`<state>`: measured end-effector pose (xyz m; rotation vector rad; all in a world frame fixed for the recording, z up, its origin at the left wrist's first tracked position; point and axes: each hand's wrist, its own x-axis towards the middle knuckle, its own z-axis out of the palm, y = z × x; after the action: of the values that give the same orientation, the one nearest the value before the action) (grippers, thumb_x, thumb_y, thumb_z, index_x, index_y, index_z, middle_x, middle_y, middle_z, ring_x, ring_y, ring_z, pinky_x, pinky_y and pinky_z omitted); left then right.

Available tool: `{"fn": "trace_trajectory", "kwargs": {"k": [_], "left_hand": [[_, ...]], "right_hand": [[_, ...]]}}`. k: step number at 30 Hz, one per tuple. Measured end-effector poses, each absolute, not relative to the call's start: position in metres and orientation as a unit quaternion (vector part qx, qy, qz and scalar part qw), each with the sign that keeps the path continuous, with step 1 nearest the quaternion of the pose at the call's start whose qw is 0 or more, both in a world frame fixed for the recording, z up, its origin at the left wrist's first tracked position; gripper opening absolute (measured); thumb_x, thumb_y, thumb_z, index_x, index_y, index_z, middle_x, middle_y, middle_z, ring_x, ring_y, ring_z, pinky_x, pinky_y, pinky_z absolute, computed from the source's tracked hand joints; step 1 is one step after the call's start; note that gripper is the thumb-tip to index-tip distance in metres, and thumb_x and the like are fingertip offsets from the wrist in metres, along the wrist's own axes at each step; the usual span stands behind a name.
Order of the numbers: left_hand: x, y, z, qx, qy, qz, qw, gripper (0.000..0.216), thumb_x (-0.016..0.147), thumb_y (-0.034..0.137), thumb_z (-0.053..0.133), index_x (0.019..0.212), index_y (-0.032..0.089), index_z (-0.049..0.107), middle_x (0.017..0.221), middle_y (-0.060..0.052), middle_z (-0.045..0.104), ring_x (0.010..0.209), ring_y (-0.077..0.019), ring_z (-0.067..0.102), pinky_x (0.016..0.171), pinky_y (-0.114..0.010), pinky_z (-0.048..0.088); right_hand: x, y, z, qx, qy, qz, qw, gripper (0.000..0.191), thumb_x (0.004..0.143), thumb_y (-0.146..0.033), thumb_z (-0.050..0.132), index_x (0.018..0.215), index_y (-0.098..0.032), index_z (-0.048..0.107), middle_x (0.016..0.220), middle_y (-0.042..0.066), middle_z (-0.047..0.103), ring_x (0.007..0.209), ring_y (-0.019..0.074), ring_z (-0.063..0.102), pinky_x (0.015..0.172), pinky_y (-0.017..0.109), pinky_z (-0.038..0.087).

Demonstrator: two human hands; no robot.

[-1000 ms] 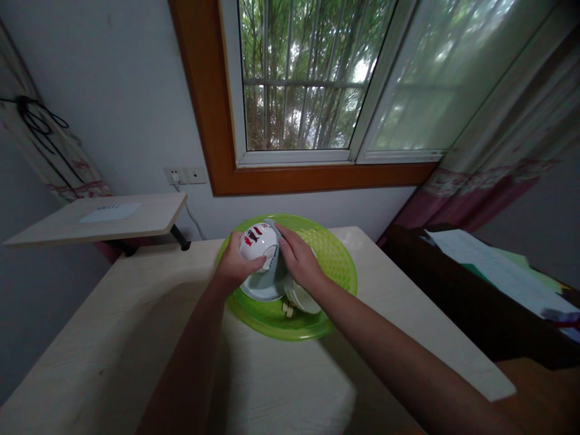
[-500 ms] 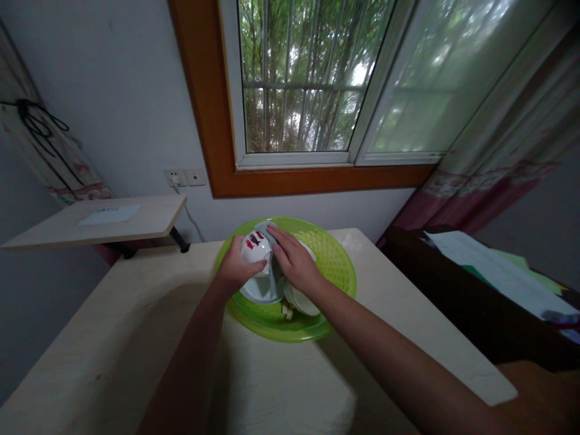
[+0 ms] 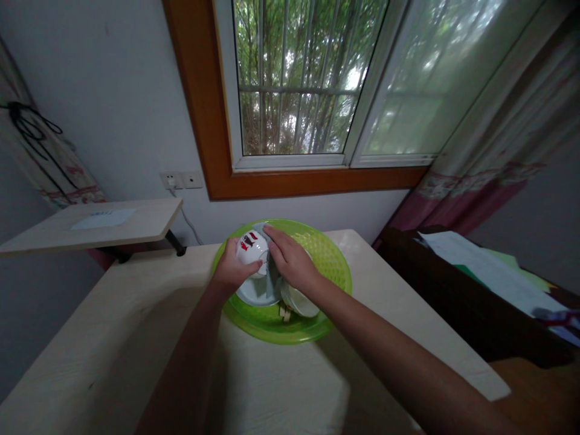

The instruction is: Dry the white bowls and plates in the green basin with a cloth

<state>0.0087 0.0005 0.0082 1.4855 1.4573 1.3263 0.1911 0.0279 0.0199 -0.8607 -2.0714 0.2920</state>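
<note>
a white bowl [image 3: 252,248] with red marks is clamped by the left hand [image 3: 233,270] over the green basin [image 3: 333,266] on the bench [image 3: 113,326]; a grey cloth [image 3: 273,275] is pressed against it by the right hand [image 3: 290,261], fingers together. if wet, the bowl could slip onto the dishes below and chip.

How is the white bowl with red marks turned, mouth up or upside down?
Upside down or strongly tipped: the white bowl shows its rounded outside and base, held by the left hand over the green basin.

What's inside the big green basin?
In the green basin lie a white plate, a white bowl and a red-marked bowl held by the left hand. The right hand covers what lies beneath it.
</note>
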Motion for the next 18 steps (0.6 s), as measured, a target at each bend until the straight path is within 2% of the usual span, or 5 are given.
{"fn": "trace_trajectory", "kwargs": {"k": [5, 13, 18], "left_hand": [[0.008, 0.003, 0.004, 0.573, 0.537, 0.522, 0.332, 0.058, 0.06, 0.03, 0.08, 0.108, 0.02, 0.048, 0.096, -0.001, 0.064, 0.085, -0.019, 0.063, 0.08, -0.032, 0.051], [0.009, -0.001, 0.01, 0.56, 0.554, 0.514, 0.34, 0.062, 0.058, 0.031, 0.08, 0.109, 0.021, 0.047, 0.098, -0.002, 0.063, 0.088, -0.0207, 0.064, 0.08, -0.033, 0.051], [0.011, -0.006, 0.017, 0.575, 0.561, 0.495, 0.331, 0.06, 0.06, 0.032, 0.079, 0.109, 0.021, 0.047, 0.098, -0.002, 0.064, 0.088, -0.0204, 0.064, 0.079, -0.033, 0.052]], "right_hand": [[0.19, 0.023, 0.028, -0.297, -0.858, 0.103, 0.407, 0.045, 0.103, -0.027, 0.043, 0.147, -0.024, 0.052, 0.154, 0.008, 0.05, 0.144, 0.0222, 0.045, 0.123, 0.048, 0.033], [0.202, 0.031, 0.02, -0.364, -0.796, 0.224, 0.429, 0.045, 0.101, -0.036, 0.048, 0.143, -0.023, 0.057, 0.148, 0.01, 0.056, 0.139, 0.024, 0.052, 0.121, 0.049, 0.036], [0.206, 0.025, 0.02, -0.375, -0.793, 0.214, 0.43, 0.046, 0.102, -0.036, 0.046, 0.145, -0.022, 0.055, 0.149, 0.011, 0.056, 0.139, 0.0241, 0.052, 0.121, 0.05, 0.036]]}}
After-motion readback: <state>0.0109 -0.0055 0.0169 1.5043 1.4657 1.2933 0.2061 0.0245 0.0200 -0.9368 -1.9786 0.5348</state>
